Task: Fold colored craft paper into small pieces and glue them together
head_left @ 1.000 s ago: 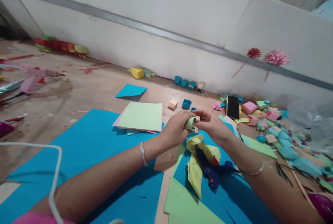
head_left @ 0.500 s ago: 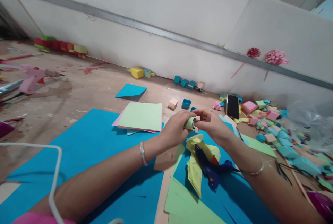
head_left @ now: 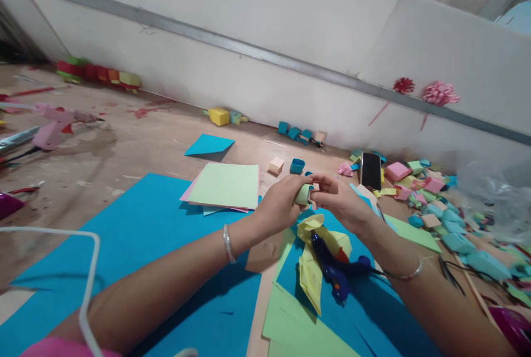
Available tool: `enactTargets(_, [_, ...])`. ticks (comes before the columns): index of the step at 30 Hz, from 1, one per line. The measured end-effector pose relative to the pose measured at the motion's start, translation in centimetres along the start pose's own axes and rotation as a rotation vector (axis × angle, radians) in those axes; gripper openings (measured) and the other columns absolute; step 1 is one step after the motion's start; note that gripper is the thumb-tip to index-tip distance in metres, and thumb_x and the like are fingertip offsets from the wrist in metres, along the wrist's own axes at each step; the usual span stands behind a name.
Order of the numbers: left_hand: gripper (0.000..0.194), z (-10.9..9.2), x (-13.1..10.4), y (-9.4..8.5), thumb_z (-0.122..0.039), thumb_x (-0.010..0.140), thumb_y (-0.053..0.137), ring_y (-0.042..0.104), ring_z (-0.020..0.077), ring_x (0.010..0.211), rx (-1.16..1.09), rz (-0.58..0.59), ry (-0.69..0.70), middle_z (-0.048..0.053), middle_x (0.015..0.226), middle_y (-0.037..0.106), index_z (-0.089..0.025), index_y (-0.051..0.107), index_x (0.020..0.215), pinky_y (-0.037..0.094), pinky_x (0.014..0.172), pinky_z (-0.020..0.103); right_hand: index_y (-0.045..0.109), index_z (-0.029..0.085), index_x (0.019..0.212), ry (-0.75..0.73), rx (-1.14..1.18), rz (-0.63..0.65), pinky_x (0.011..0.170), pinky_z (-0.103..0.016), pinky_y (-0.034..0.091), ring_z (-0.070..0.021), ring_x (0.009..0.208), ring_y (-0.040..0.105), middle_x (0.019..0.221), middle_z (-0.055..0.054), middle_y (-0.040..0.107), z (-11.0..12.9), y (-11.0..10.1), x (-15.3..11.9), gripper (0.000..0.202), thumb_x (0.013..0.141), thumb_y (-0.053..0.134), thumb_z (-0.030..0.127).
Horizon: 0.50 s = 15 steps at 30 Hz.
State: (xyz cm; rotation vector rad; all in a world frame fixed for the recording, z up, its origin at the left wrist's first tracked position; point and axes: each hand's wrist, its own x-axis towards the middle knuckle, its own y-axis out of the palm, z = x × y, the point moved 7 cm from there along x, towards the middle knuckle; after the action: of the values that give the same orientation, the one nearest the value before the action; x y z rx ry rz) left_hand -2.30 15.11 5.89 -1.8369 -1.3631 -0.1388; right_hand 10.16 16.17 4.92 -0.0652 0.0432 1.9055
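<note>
My left hand (head_left: 280, 202) is closed around a small folded paper piece (head_left: 303, 195), pale green outside with some blue and peach at its right end. The fingertips of my right hand (head_left: 338, 197) pinch at that peach end, partly covering it. Just below both hands, a dark blue glue gun (head_left: 329, 266) lies on crumpled yellow paper (head_left: 310, 279). Beyond the hands stand a small peach paper box (head_left: 276, 166) and a small open blue paper box (head_left: 297, 166).
Large blue sheets (head_left: 136, 224) and green paper (head_left: 298, 318) cover the near table. Stacked square sheets (head_left: 224, 185) lie left of my hands. A phone (head_left: 370, 170) and many paper pieces (head_left: 456, 241) fill the right. A pink glue gun (head_left: 53, 125) lies far left.
The small paper piece has turned slightly between my hands, and my right fingertips have moved in over its peach end. The rest looks the same.
</note>
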Motion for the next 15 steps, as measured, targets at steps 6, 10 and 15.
enactTargets(6, [0.035, 1.0, 0.3, -0.9, -0.011, 0.077, 0.058, 0.062, 0.0235, 0.087, 0.306, 0.035, -0.095, 0.005, 0.100, 0.064, -0.022, 0.048, 0.109, 0.046, 0.064, 0.030, 0.064, 0.023, 0.110, -0.010, 0.008, -0.081, 0.079, -0.035, 0.052, -0.0213, 0.098, 0.062, 0.108, -0.007, 0.065, -0.4, -1.4, -0.5, 0.042, 0.071, 0.075, 0.033])
enactTargets(10, [0.026, -0.4, 0.7, -1.3, -0.008, 0.087, 0.048, 0.058, 0.0239, 0.097, 0.563, 0.088, 0.105, 0.006, 0.109, 0.062, -0.023, 0.055, 0.107, 0.045, 0.070, 0.031, 0.061, 0.024, 0.115, -0.066, -0.139, -0.114, 0.092, -0.039, 0.048, -0.0234, 0.114, 0.057, 0.120, -0.008, 0.062, -0.6, -1.7, -0.4, 0.047, 0.072, 0.076, 0.036])
enactTargets(15, [0.037, -1.2, 0.5, -0.6, -0.006, 0.089, 0.046, 0.056, 0.0249, 0.105, 0.565, 0.173, 0.247, 0.008, 0.118, 0.061, -0.023, 0.055, 0.119, 0.047, 0.083, 0.037, 0.055, 0.022, 0.124, -0.227, -0.488, -0.094, 0.089, -0.042, 0.048, -0.0241, 0.110, 0.059, 0.121, -0.009, 0.063, 0.1, -0.8, 0.5, 0.058, 0.071, 0.076, 0.028])
